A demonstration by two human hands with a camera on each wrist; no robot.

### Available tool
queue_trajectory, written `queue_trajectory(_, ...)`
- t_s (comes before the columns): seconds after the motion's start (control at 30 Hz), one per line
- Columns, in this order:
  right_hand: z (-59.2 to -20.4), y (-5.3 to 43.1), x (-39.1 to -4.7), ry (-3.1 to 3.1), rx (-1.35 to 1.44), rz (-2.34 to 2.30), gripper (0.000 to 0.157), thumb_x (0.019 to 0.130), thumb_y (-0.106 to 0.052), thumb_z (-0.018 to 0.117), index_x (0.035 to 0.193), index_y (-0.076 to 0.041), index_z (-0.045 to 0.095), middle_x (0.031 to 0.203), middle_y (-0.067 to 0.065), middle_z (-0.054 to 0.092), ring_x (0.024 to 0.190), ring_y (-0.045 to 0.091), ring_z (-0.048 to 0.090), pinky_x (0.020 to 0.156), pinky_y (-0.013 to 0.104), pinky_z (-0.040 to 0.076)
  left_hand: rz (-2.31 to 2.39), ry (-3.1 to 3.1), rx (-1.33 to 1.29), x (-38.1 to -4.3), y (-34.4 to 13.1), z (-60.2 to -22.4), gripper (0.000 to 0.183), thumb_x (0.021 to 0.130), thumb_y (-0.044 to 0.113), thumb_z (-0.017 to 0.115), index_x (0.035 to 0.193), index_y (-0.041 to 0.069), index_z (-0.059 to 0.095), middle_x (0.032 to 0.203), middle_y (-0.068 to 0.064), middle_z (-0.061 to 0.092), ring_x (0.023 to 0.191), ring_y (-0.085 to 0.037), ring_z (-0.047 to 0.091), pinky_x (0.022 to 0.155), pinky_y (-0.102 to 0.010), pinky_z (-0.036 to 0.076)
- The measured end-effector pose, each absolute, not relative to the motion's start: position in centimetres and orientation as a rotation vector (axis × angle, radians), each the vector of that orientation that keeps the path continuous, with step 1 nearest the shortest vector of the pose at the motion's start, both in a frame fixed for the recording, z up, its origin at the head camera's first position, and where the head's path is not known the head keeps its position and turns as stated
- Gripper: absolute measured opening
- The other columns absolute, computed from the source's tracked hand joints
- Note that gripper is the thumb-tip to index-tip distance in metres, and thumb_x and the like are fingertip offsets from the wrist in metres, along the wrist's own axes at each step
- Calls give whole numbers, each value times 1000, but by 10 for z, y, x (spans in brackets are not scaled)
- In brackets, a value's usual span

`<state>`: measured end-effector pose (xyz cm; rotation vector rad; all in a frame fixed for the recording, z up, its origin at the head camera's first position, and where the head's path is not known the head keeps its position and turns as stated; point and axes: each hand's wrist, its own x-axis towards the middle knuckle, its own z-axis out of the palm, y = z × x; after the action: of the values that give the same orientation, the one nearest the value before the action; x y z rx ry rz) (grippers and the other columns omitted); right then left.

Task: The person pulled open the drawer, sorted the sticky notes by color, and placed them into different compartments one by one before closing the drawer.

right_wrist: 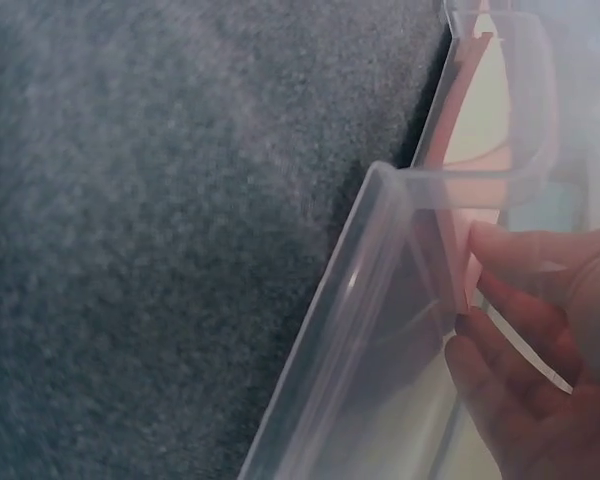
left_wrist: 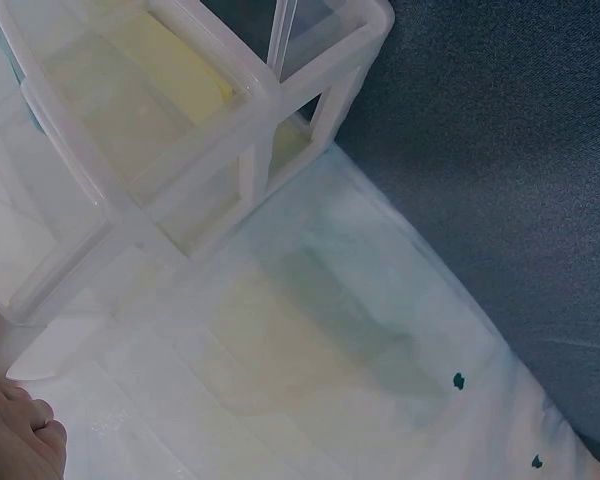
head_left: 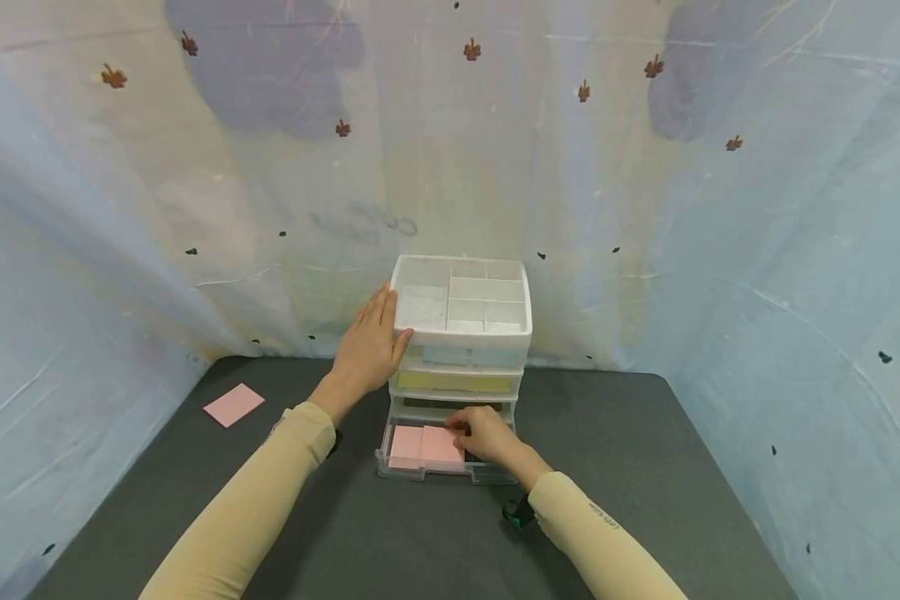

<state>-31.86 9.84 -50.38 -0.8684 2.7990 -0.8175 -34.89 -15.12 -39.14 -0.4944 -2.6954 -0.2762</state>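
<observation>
A white plastic drawer unit with a compartmented top stands on the dark table. My left hand rests along its upper left side, fingers straight, the thumb at the front corner. The clear bottom drawer is pulled out towards me. Inside it, two pink sticky note pads lie side by side: a left pad and a right pad. At the right pad's edge my right hand pinches it between thumb and fingers. The right wrist view shows the thumb on the pink paper.
Another pink pad lies on the table to the left. Yellow paper shows through a shut drawer higher in the unit. A patterned curtain hangs behind and at both sides.
</observation>
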Motion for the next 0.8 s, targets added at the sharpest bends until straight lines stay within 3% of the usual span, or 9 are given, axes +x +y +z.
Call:
queue_trajectory(0.2,-498,99,-313,2785,-881,-834,31,99,-11,71,130,-7,72,123,11,73,101,25,70,82,41,60,-274,-2701,-494,-349,-151,-392,77,113,45,34,165,-4,5,173,-22,2,160,-35,6,129,-51,14)
queue_trajectory(0.5,-477,111,-303,2801,-950,-963,34,105,-16,65,137,-6,67,135,13,68,120,34,66,98,53,56,-277,-2702,-495,-348,-151,-392,78,113,46,34,165,-4,4,173,-21,1,160,-35,7,129,-50,14)
queue_trajectory(0.8,-442,125,-297,2900,-1028,-1147,40,106,-20,64,144,-9,62,142,11,64,124,33,65,100,50,56,-277,-2691,-498,-350,-151,-393,78,113,46,35,165,-4,4,173,-22,2,160,-36,8,129,-52,15)
